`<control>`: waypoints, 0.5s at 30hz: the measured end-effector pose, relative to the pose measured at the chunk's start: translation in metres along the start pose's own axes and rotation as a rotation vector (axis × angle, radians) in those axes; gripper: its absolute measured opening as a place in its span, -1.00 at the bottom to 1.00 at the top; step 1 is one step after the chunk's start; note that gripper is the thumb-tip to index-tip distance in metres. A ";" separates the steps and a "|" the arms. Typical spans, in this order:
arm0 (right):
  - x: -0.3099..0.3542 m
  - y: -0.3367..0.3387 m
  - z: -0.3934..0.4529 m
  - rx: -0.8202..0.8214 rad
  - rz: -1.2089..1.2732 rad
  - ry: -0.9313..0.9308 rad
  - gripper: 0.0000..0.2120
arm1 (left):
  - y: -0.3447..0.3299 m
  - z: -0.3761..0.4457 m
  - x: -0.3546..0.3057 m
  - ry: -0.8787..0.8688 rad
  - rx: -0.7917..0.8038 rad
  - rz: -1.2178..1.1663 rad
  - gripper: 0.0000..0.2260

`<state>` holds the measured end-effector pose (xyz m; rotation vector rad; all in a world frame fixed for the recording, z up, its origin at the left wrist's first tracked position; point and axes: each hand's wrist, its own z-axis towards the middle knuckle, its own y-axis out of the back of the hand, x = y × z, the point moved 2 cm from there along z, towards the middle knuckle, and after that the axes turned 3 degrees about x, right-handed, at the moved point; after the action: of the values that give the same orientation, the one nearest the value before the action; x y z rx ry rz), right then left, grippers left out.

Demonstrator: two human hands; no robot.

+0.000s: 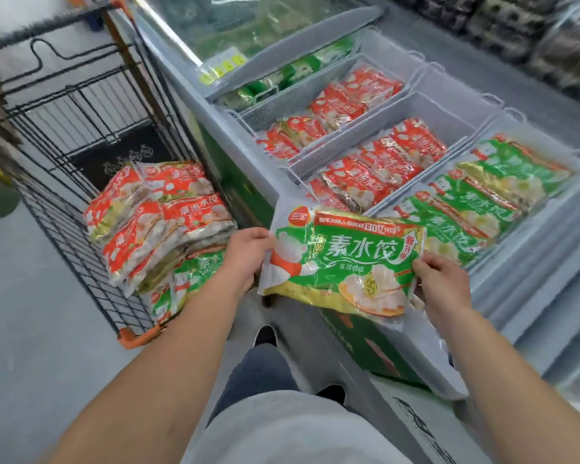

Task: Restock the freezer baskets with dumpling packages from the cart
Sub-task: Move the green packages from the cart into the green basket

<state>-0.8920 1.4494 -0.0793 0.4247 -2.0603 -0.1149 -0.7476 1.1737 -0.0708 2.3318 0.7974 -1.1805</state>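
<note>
I hold a green dumpling package (345,259) flat in front of me, over the freezer's near edge. My left hand (248,254) grips its left edge and my right hand (441,279) grips its right edge. The black wire cart (64,209) on my left carries stacked red packages (158,216) with green packages (185,279) beneath them. To my right, the nearest freezer basket (549,216) holds a row of green packages (476,202). The two baskets behind it hold red packages (375,172).
The chest freezer (248,169) runs from near right to far centre, its sliding glass lid (282,35) pushed back. Its green front panel (365,349) is beside my legs. Grey floor lies to the left of the cart. Dark shelving stands at the far right.
</note>
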 end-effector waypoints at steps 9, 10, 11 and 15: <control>-0.014 0.109 0.033 -0.283 0.141 -0.101 -0.85 | -0.153 0.042 -0.045 -0.088 0.206 0.315 -0.91; -0.014 0.117 0.042 -0.325 0.159 -0.114 -0.83 | -0.171 0.050 -0.052 -0.100 0.228 0.371 -0.86; -0.014 0.121 0.048 -0.348 0.163 -0.125 -0.79 | -0.184 0.058 -0.056 -0.122 0.237 0.420 -0.82; -0.003 0.133 0.091 -0.456 0.183 -0.191 -0.76 | -0.245 0.109 -0.078 -0.129 0.292 0.552 -0.74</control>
<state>-1.0022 1.5664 -0.0946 -0.0590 -2.1659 -0.5192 -1.0086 1.2715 -0.0912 2.4335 -0.0807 -1.2278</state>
